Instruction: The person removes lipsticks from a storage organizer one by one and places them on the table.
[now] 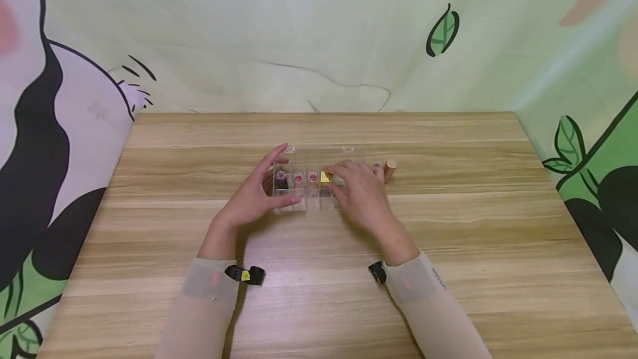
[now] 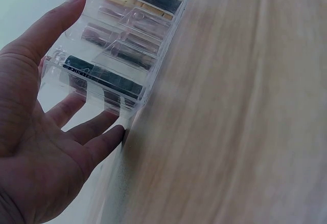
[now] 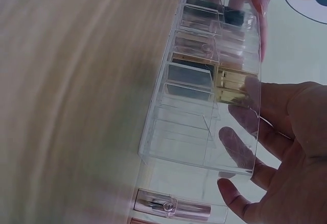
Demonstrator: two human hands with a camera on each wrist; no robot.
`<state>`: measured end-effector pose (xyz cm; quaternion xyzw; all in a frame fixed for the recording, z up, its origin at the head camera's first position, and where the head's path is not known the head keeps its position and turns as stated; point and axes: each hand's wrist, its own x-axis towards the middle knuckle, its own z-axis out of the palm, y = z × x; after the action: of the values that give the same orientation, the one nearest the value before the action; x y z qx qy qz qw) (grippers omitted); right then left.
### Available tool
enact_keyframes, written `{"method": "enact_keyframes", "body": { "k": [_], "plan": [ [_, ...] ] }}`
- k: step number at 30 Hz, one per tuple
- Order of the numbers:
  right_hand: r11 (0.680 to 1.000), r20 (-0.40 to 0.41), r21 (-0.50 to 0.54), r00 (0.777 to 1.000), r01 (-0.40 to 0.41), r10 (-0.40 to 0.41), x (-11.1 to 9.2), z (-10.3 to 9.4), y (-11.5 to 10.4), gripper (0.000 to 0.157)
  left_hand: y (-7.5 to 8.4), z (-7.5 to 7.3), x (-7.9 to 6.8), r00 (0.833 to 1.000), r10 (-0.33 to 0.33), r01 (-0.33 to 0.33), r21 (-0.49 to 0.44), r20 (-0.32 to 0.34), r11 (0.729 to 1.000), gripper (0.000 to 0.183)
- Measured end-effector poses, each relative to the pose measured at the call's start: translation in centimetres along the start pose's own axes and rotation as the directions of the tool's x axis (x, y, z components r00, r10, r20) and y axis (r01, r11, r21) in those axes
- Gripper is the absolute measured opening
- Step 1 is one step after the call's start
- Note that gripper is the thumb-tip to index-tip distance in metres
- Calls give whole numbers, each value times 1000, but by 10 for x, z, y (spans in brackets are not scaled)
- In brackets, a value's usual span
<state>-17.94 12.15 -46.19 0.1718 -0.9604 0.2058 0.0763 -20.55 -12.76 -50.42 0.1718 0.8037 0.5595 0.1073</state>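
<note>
While the left hand (image 1: 254, 195), fingers spread, steadies the clear case (image 3: 179, 142), the right hand (image 1: 366, 193) pinches a gold tube (image 1: 326, 177) in a middle compartment, apparently seating it; next calls for clean release, then perhaps the copper tube (image 1: 390, 170) beyond, on the bench (image 1: 319, 303).

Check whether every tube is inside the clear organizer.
No: a copper-coloured tube is outside, beyond the right end of the clear organizer.
</note>
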Motion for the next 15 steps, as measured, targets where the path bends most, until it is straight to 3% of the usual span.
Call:
{"method": "enact_keyframes", "body": {
  "k": [4,10,15],
  "plan": [
    [1000,-9,6,1000,-4,4,1,1,0,31,4,0,-1,1000,-2,2,-3,6,1000,104],
    [1000,-24,12,1000,-8,8,1,1,0,29,29,-2,-8,1000,-17,17,-23,21,1000,103],
    [999,-30,28,999,-17,17,1,0,0,28,33,-4,-9,1000,-4,4,-9,30,1000,102]
  ]
}}
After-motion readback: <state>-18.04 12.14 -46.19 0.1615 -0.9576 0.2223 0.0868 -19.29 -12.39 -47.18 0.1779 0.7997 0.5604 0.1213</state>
